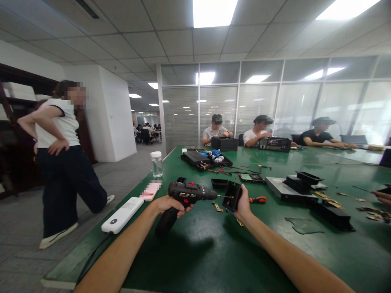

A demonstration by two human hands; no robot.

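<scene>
My left hand (172,204) is wrapped round the grip of a black cordless drill (185,192) with red details. Its long thin bit (223,197) points right and reaches into an open black plastic box (231,195). That box is tilted toward the drill, held by its right side in my right hand (243,202). Small brass-coloured parts show inside it; the bit's very tip is hard to make out. Below the box, loose brass-coloured brackets (218,207) lie on the green table (189,260). An orange-and-black screwdriver (258,200) lies just right of my right hand.
On the left are a white power strip (122,214), a pink phone-like item (151,190) and a lidded clear jar (157,165). Rightward lie a silver device (287,190), black housings (331,213) and brass pieces. Several people sit across the table; one person (61,154) walks at left.
</scene>
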